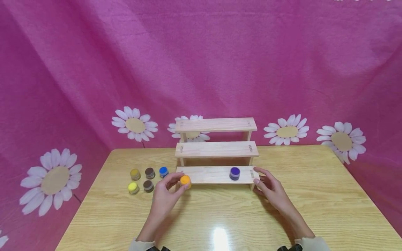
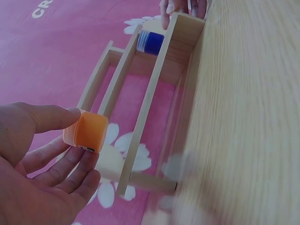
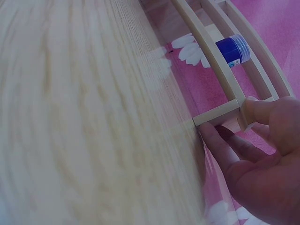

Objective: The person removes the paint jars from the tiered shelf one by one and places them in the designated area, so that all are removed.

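My left hand [image 1: 166,197] pinches a small orange paint jar [image 1: 185,181] between thumb and fingertips, in front of the left end of a three-step wooden shelf [image 1: 207,174]. In the left wrist view the orange jar [image 2: 89,131] is held clear of the shelf's boards. A purple paint jar [image 1: 234,173] stands on the lowest step, right of the middle. My right hand [image 1: 273,191] grips that step's right end. The right wrist view shows its thumb [image 3: 258,108] at the board's end and its fingers by the leg below.
Left of the shelf, several paint jars stand on the wooden table [image 1: 220,212]: a blue jar [image 1: 163,172], a bright yellow jar [image 1: 133,188], a darker yellow jar [image 1: 135,174] and dark brown ones [image 1: 148,186]. Behind hangs a pink cloth [image 1: 213,69] with white flowers.
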Demonstrator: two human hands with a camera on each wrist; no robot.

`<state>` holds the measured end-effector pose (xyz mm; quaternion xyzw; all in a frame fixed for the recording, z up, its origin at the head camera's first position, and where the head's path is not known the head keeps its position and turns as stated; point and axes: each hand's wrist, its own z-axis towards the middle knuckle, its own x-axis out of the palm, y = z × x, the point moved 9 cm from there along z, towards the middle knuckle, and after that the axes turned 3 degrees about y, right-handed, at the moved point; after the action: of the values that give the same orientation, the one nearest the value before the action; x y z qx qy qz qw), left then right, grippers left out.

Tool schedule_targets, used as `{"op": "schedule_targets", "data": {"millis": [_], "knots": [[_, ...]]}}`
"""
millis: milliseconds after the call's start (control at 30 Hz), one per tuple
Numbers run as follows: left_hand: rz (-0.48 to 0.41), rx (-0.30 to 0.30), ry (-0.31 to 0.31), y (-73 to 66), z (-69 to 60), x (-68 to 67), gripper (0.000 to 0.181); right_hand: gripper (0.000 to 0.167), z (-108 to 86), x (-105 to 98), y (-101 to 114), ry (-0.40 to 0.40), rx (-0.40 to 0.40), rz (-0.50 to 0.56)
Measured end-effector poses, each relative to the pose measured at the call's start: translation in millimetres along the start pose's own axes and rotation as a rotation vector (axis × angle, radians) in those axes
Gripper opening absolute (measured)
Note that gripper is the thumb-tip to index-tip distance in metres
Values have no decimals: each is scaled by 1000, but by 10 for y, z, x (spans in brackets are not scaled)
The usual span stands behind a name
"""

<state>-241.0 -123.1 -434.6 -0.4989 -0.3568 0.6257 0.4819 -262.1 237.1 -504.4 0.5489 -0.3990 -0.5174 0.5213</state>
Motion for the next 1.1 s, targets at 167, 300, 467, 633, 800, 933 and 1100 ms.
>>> {"op": "schedule_targets", "data": {"millis": [167, 300, 467, 633, 800, 933, 1100], "knots": [[29, -47, -31, 60, -99, -207, 36, 49, -8, 8, 0, 2, -2, -1], [45, -100, -69, 129, -164, -403, 35, 50, -7, 25, -5, 8, 1, 8], [49, -131, -87, 196, -216, -605, 36, 49, 1, 4, 3, -2, -4, -2], [78, -175, -101, 275, -276, -779, 37, 49, 5, -10, -17, 2, 3, -5], [83, -193, -121, 347, -338, -921, 36, 49, 3, -13, -29, 2, 6, -7], [72, -180, -128, 403, -392, -991, 36, 50, 1, -15, -22, 3, 7, -21], [60, -197, -124, 527, -453, -1043, 38, 50, -4, -11, -20, 7, 10, -20]]}}
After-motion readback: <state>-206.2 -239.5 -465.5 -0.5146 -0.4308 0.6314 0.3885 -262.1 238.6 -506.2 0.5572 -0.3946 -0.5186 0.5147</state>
